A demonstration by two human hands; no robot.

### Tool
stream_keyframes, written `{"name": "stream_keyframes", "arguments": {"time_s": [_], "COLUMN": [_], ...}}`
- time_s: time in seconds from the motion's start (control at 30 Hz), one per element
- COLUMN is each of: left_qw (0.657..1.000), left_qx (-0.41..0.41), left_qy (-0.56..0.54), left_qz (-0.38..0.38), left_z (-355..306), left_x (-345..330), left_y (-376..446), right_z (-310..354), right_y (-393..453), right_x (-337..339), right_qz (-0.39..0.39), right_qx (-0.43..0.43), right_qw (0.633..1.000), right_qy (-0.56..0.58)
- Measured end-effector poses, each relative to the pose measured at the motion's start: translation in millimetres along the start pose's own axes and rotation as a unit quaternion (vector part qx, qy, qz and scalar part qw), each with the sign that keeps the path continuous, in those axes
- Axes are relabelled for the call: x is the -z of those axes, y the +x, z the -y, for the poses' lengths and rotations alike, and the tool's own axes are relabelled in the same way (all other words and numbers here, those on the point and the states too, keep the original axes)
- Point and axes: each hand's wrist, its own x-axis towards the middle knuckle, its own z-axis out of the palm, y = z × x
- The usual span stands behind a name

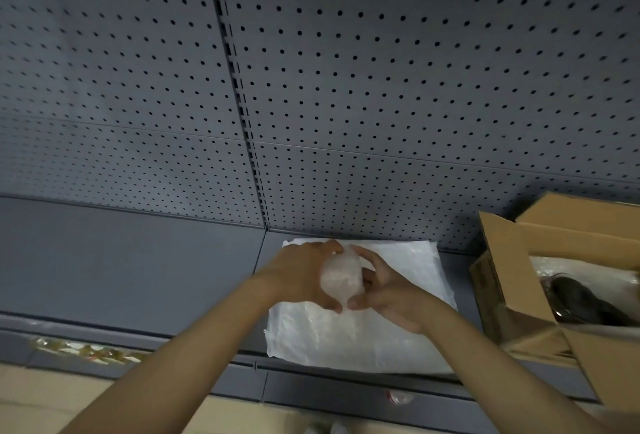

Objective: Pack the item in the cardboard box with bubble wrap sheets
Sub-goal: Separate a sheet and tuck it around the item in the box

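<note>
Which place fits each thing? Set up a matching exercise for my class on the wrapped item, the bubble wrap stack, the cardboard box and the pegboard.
Things:
1. wrapped item
2. bubble wrap stack
3. cardboard box
4. pegboard

Places:
a. upright behind the shelf
b. flat on the shelf, under the hands
c. between both hands
d. open, at the right edge

Pairs: 1-c, 2-b, 3-d, 4-a

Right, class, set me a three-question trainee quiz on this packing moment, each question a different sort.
1. True or false: the wrapped item already lies in the cardboard box.
2. Which holds the item: A left hand only, B right hand only, C both?
3. Fill in: the stack of bubble wrap sheets lies on a grey ____.

Key: 1 false; 2 C; 3 shelf.
</note>
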Motion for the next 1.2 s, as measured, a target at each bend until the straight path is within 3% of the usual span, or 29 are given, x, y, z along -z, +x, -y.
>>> {"name": "stream_keyframes", "arguments": {"time_s": [0.1,0.17,0.23,0.4,0.5,0.8,1.0,1.2], "left_qw": [0.999,0.998,0.996,0.998,0.998,0.995,0.992,0.988], "left_qx": [0.004,-0.009,-0.019,-0.017,-0.014,-0.046,-0.062,-0.075], "left_qy": [-0.037,-0.062,-0.081,-0.068,-0.051,-0.022,-0.038,0.042], "left_qz": [0.005,0.009,0.020,-0.001,-0.026,-0.089,-0.102,-0.131], "left_z": [0.9,0.8,-0.5,-7.2,-9.7,-33.5,-72.8,-132.2], "left_x": [-2.0,-0.6,1.2,10.0,10.5,16.0,37.3,38.9], "left_y": [-2.4,-3.7,-4.3,-2.3,2.0,18.5,37.2,52.9], "right_z": [2.7,2.6,0.5,-10.4,-14.2,1.8,42.4,58.5], "right_y": [-4.4,-5.0,-4.8,-4.8,-4.3,-29.0,-85.8,-146.7], "right_x": [0.0,1.1,3.8,8.3,7.3,18.3,63.5,146.3], "right_qz": [-0.019,-0.060,-0.079,-0.122,-0.178,-0.255,-0.353,-0.460], "right_qx": [0.015,0.041,0.071,0.127,0.159,0.231,0.266,0.286], "right_qw": [0.992,0.961,0.939,0.936,0.919,0.862,0.813,0.799], "right_qy": [-0.126,-0.266,-0.326,-0.304,-0.312,-0.373,-0.379,-0.262]}}
